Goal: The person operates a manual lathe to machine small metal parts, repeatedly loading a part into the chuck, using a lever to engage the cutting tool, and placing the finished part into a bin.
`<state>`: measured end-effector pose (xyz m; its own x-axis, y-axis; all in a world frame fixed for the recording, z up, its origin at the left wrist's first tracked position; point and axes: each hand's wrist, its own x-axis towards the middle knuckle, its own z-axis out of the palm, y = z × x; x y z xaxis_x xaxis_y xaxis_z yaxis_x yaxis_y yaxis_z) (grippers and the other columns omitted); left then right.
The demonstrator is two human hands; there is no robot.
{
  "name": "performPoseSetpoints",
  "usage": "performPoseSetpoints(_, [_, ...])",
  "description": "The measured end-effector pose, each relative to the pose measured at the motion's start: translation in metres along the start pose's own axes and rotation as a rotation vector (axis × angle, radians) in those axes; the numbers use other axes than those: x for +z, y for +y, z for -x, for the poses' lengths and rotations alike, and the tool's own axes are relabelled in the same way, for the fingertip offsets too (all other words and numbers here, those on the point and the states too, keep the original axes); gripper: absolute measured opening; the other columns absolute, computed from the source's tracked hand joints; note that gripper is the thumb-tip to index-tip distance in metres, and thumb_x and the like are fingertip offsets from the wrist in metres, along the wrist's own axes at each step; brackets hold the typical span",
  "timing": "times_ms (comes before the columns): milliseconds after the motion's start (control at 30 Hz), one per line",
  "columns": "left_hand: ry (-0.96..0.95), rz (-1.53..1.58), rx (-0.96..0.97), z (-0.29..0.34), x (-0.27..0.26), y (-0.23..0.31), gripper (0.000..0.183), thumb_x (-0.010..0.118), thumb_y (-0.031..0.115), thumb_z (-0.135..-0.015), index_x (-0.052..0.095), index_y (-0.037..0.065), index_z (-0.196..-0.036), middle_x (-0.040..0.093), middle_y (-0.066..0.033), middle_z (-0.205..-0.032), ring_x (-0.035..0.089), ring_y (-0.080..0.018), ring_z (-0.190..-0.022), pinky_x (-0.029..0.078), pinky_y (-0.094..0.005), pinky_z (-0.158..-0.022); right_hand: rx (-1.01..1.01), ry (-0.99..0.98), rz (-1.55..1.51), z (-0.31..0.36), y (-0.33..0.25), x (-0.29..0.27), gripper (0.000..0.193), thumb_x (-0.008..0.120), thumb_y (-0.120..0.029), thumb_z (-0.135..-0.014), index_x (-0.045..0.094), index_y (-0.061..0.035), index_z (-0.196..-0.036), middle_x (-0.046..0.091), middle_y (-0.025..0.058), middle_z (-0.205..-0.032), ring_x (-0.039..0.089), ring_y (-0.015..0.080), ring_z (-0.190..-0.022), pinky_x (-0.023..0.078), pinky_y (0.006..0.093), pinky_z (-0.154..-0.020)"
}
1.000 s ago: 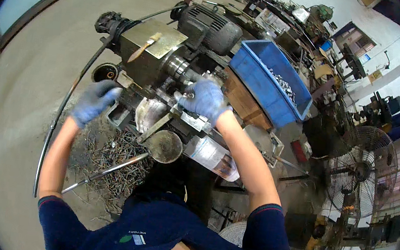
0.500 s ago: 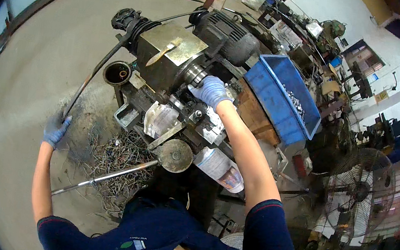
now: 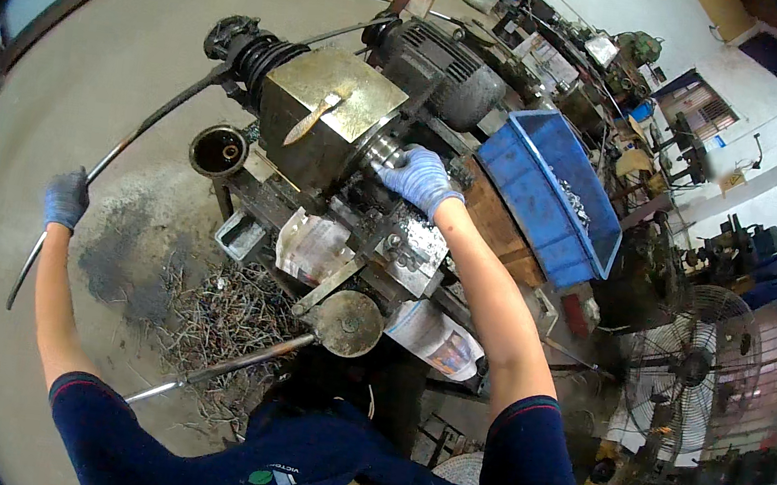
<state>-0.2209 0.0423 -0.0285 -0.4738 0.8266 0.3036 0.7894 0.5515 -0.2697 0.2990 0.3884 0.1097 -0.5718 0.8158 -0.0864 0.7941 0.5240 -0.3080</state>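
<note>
My left hand (image 3: 66, 198), in a blue-grey work glove, is closed around a long metal lever (image 3: 135, 132) far out on the left. The lever runs up to the left end of the lathe-like machine's headstock (image 3: 309, 141). My right hand (image 3: 418, 180), gloved in light blue, is at the shiny metal spindle nose (image 3: 384, 152) on the headstock's right side. Its fingers are bent against the spindle's end; whatever they grip is hidden behind the glove. A paintbrush (image 3: 315, 117) lies on the greasy headstock top. Below my right hand sits an oily tool slide (image 3: 411, 255).
A blue plastic bin (image 3: 542, 213) with small metal pieces stands right of the spindle, beside an electric motor (image 3: 448, 71). Metal scraps (image 3: 224, 319) litter the floor below. A round-headed handle (image 3: 349, 323) juts toward me. A cage fan (image 3: 695, 367) stands at right.
My left hand has moved outward to the left and farther from me, swinging the lever with it. My right hand stays at the spindle nose.
</note>
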Motion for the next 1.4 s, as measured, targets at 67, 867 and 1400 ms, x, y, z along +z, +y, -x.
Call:
performPoseSetpoints(67, [-0.084, 0.053, -0.077, -0.004, -0.020, 0.015, 0.013, 0.053, 0.015, -0.080, 0.059, 0.005, -0.085, 0.063, -0.0160, -0.081, 0.062, -0.0338, -0.076, 0.049, -0.0430, -0.067, -0.140, 0.151, 0.068, 0.017, 0.001, -0.004, 0.048, 0.068, -0.052, -0.066, 0.069, -0.0084, -0.087, 0.062, 0.0229, -0.101, 0.063, 0.0340, -0.085, 0.050, 0.0383, -0.078])
performPoseSetpoints(867, [-0.547, 0.372, 0.421, -0.002, 0.020, 0.288, 0.028, 0.056, 0.029, -0.075, 0.067, 0.010, -0.093, 0.065, -0.0132, -0.098, 0.061, -0.0321, -0.094, 0.049, -0.0409, -0.079, 0.712, 0.490, -0.006, 0.407, 0.328, 0.001, 0.033, 0.075, -0.031, -0.068, 0.067, -0.0004, -0.077, 0.066, 0.0162, -0.079, 0.064, 0.0273, -0.066, 0.050, 0.0348, -0.065])
performPoseSetpoints(1400, [-0.997, 0.944, 0.604, 0.140, -0.198, 0.269, 0.045, 0.059, 0.037, -0.084, 0.058, 0.003, -0.113, 0.064, -0.0185, -0.099, 0.062, -0.0255, -0.089, 0.048, -0.0372, -0.081, 1.061, 0.052, 0.416, 0.406, 0.432, 0.020, 0.049, 0.070, -0.040, -0.068, 0.062, -0.0083, -0.105, 0.059, 0.0167, -0.113, 0.052, 0.0328, -0.110, 0.039, 0.0390, -0.096])
